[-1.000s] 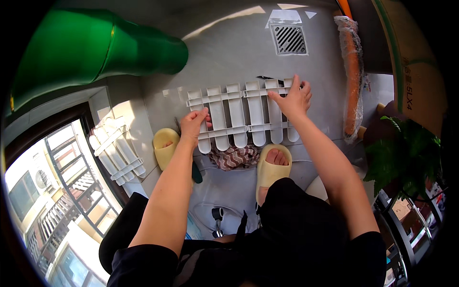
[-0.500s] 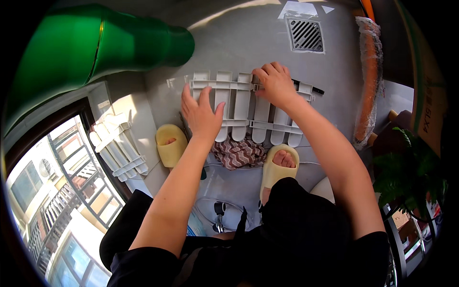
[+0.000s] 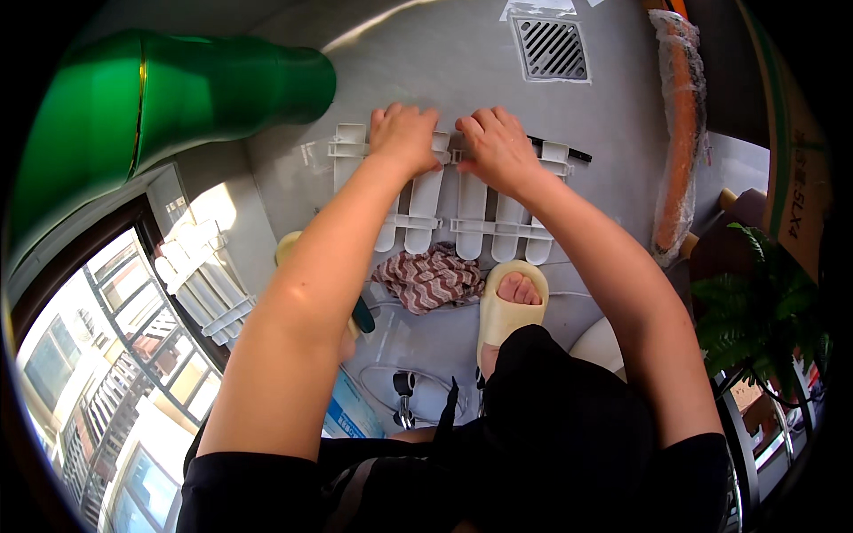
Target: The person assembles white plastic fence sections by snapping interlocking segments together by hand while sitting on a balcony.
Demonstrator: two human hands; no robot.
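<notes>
Two white plastic picket fence panels lie side by side on the floor with a narrow gap between their facing rail ends. On the left panel (image 3: 424,200), my left hand (image 3: 404,140) has its fingers curled over the far rail near the inner end. My right hand (image 3: 498,148) grips the right panel (image 3: 507,215) at its inner end, fingers bent over the far rail. Both hands are close together, and my left forearm hides part of the left panel. A thin black stick (image 3: 577,155) pokes out past the right panel's far right corner.
A crumpled brown-and-white patterned cloth (image 3: 431,277) lies just nearer than the panels. My slippered foot (image 3: 514,298) is beside it. Another white fence piece (image 3: 204,282) leans by the window. Around stand a large green tube (image 3: 222,84), a floor drain (image 3: 553,49), a wrapped orange pole (image 3: 678,133) and a plant (image 3: 755,311).
My left hand has moved right along the left panel and its spread fingers have closed over the rail near the inner end. My right hand stays on the right panel. The view has shifted slightly.
</notes>
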